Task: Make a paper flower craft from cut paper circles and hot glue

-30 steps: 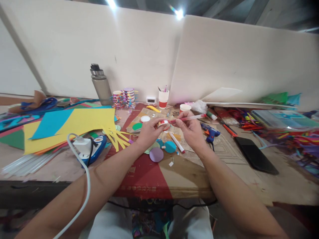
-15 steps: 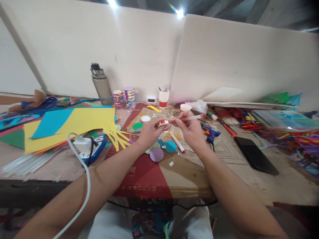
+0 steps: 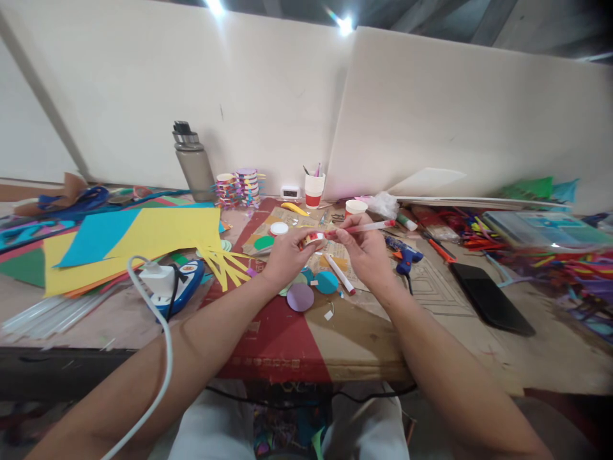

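Note:
Above the middle of the cardboard-covered table, my left hand [image 3: 285,258] pinches a small white, red and yellow piece [image 3: 315,237], partly hidden by the fingers. Closed around a red felt-tip pen with a pale barrel [image 3: 376,226] is my right hand [image 3: 366,253]. The pen lies nearly level, its left end close to the small piece; whether they touch I cannot tell. Below the hands are a purple paper disc [image 3: 300,298], a blue disc [image 3: 328,282] and a white marker with a red end [image 3: 340,273].
To the left lie yellow sheets [image 3: 177,227] and a blue power strip [image 3: 186,287] with a white cable crossing my left forearm. A glue gun [image 3: 407,255] and a phone [image 3: 491,299] lie right. A bottle [image 3: 194,166] and paper cups [image 3: 314,191] stand behind.
Hardly anything differs. Both hands keep their hold in nearly the same place, and the small piece appears slightly turned in my left fingers.

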The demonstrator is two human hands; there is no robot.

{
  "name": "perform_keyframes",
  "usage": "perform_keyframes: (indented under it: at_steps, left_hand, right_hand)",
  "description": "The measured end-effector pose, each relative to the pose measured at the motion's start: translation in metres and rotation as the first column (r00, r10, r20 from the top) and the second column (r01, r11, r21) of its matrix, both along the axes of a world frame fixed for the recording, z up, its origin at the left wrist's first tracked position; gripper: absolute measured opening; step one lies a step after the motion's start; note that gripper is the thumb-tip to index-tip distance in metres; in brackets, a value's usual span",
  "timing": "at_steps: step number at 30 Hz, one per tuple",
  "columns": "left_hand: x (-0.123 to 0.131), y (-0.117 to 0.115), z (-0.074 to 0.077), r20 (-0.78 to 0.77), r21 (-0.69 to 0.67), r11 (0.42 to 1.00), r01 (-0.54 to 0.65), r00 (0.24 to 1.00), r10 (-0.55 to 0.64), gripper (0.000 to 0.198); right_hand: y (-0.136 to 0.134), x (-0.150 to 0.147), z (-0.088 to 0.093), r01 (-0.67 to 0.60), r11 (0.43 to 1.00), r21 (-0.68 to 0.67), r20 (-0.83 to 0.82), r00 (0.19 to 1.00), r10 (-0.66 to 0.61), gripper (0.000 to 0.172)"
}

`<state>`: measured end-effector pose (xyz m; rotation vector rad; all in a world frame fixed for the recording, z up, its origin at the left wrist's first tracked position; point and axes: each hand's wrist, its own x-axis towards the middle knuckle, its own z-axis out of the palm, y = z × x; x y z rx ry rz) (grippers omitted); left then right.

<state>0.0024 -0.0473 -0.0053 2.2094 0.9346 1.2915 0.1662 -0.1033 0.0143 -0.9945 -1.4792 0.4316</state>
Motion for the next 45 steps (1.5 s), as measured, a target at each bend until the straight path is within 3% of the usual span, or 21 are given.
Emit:
perform_keyframes:
  at_steps: [17,25,32,45]
  left_hand:
    - [-0.0003,0.0003,-0.0004,-0.026,0.002,1.000,-0.017,1.000,0.017,0.021]
    - [0.0005,-0.0001,0.0001,-0.029,0.027,1.000,0.010,1.000,-0.009,0.020]
    - [0.0002,-0.0027,0.0030,-0.062,0.031,0.999,0.020,0.998,-0.019,0.021]
    - [-0.0007,-0.0059,0.0068,-0.104,0.054,0.998,0.029,0.994,-0.024,0.021]
  right_hand:
    - [-0.0039,0.0010,0.0048,0.040,0.999,0.003,0.073,0.997,-0.040,0.018]
    - [-0.0050,-0.0007,0.0060,0.087,0.992,0.088,0.081,0.992,-0.094,0.016]
    - [-0.0083,-0.0044,0.0054,0.045,0.997,0.070,0.082,0.995,-0.051,0.016]
    - [-0.0074,-0.0038,0.0026,0.077,0.993,0.088,0.149,0.985,-0.090,0.015]
